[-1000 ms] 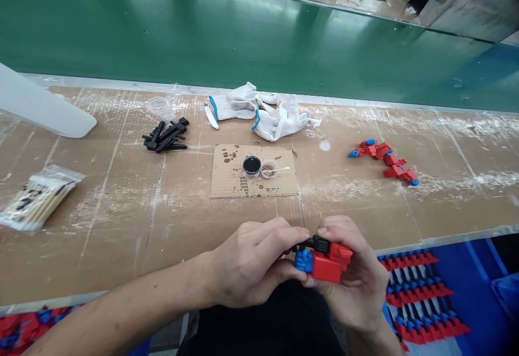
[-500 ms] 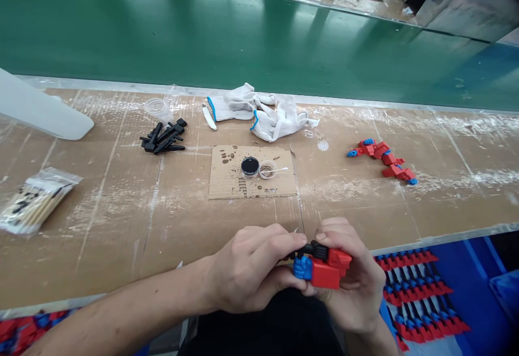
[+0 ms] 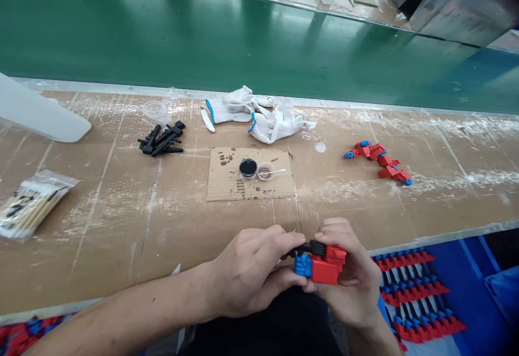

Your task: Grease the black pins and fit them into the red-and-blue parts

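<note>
Close to my body, both hands are closed around one small toy assembly. Its red toy arm ends in a blue fist, and a black toy gun lies along its upper side. My left hand pinches the black gun and the blue fist between fingers and thumb. From the other side, my right hand wraps round the red arm, its thumb near the black gun's end. My fingers hide part of where the gun meets the fist.
Cardboard bears a cup of black liquid and a clear cup with a cotton swab. White gloves, black gun parts and red-blue arms lie around. A bag of swabs is left; a blue crate holds finished-looking rows.
The view has shifted slightly. Both hands keep their hold on the red arm and black gun, which has turned a little in the fingers.
</note>
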`<state>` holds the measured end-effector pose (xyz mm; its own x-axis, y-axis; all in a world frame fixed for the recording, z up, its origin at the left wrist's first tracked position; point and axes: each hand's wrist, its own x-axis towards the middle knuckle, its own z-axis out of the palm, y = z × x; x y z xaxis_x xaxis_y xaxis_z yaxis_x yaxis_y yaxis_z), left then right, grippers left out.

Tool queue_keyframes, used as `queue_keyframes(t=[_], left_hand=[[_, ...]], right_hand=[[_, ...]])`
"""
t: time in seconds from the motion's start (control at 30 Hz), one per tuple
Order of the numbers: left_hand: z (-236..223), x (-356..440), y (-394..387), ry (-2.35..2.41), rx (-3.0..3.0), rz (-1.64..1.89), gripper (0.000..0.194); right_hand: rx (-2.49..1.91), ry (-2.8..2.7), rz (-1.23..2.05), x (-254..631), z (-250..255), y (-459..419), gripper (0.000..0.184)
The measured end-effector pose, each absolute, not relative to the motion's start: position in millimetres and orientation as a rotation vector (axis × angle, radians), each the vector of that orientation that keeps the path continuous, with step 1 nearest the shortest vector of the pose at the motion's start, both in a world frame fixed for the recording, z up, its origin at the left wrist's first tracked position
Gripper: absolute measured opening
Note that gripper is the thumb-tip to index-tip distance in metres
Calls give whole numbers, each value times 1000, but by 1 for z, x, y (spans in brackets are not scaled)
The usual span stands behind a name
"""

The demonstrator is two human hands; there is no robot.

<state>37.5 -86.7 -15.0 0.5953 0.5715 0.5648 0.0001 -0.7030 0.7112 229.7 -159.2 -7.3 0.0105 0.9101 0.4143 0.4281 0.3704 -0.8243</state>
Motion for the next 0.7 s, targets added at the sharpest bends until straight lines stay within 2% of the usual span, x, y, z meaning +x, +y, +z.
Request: queue_keyframes(t=[0.2, 0.33, 0.7], left_hand=[[-8, 32, -64, 297, 2191, 903, 29], [-10, 30, -59, 222, 2156, 937, 27], [-11, 28, -66, 222, 2104, 1016, 23]], right_hand=[[-1264, -1743, 782, 246, 5, -153, 48], [-1233, -1772, 805, 243, 6, -152, 53], [-1231, -1781, 719, 231, 8, -156, 42]])
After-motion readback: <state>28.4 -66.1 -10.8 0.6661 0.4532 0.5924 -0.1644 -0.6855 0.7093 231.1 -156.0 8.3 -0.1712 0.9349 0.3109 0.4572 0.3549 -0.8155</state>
